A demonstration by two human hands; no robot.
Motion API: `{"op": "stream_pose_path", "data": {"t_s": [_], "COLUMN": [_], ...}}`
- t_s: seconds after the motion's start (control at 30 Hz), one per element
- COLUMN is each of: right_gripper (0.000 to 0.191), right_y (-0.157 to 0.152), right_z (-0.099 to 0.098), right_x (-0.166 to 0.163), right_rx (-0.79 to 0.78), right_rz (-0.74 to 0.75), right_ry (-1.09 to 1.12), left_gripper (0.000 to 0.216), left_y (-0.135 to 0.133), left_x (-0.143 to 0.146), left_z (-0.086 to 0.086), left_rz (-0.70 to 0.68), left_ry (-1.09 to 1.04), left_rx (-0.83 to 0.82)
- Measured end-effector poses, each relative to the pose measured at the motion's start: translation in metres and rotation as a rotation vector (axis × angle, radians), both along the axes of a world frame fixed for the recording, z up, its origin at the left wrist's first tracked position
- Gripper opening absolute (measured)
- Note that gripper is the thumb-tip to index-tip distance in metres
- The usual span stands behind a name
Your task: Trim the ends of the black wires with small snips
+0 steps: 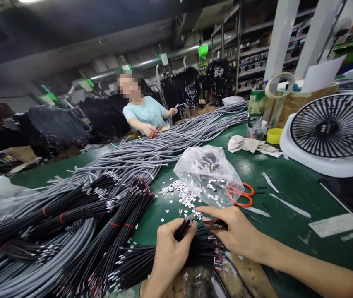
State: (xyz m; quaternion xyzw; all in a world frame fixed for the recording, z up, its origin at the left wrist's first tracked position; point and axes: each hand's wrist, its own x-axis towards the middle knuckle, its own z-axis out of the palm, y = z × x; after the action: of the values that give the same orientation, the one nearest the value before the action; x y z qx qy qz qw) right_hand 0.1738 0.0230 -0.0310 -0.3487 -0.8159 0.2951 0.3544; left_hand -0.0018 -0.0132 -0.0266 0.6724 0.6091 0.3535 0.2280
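Two hands point(170, 253) point(243, 235) sit close, the left gripping black wires point(181, 231).

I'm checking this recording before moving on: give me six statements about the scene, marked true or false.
1. The left hand holds a bunch of black wires. True.
2. The orange-handled scissors are in the right hand. False: they lie on the green table, out of both hands.
3. Small silvery scraps lie scattered beside the plastic bag. True.
4. The fan stands at the left edge of the picture. False: it stands at the right.
5. A yellow tape roll sits near the fan. True.
6. The person across the table wears a red top. False: the top is light blue.
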Motion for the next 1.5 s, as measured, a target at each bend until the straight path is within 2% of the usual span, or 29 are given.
{"op": "stream_pose_path", "data": {"t_s": [0.23, 0.4, 0.63, 0.9, 1.13, 1.3, 1.5], "right_gripper": [0.052, 0.038, 0.021, 0.035, 0.045, 0.041, 0.036], "right_y": [-0.002, 0.000, 0.001, -0.007, -0.005, -0.006, -0.009], "right_z": [-0.007, -0.007, -0.008, -0.011, -0.015, -0.017, -0.005], "right_x": [-0.001, -0.001, -0.003, -0.004, 0.000, 0.000, 0.000], "right_rx": [0.016, 0.059, 0.111, 0.168, 0.236, 0.262, 0.245], "right_rz": [-0.038, -0.060, -0.134, -0.019, 0.012, 0.026, -0.031], "right_ry": [-0.016, 0.035, 0.146, 0.196, 0.054, 0.085, -0.004], "left_gripper": [0.027, 0.032, 0.026, 0.025, 0.025, 0.032, 0.029], "left_y": [-0.002, -0.004, -0.006, -0.007, -0.006, -0.008, -0.008], "left_x": [-0.002, -0.002, 0.000, 0.000, 0.000, -0.001, -0.002], "left_z": [-0.005, -0.003, 0.006, 0.003, 0.002, 0.001, 0.003], "left_rz": [0.010, 0.003, -0.012, 0.120, 0.074, 0.061, 0.040], "left_ry": [-0.001, 0.024, 0.035, 0.008, 0.014, 0.051, 0.033], "left_rx": [-0.015, -0.012, 0.029, 0.029, 0.059, 0.037, 0.027]}}
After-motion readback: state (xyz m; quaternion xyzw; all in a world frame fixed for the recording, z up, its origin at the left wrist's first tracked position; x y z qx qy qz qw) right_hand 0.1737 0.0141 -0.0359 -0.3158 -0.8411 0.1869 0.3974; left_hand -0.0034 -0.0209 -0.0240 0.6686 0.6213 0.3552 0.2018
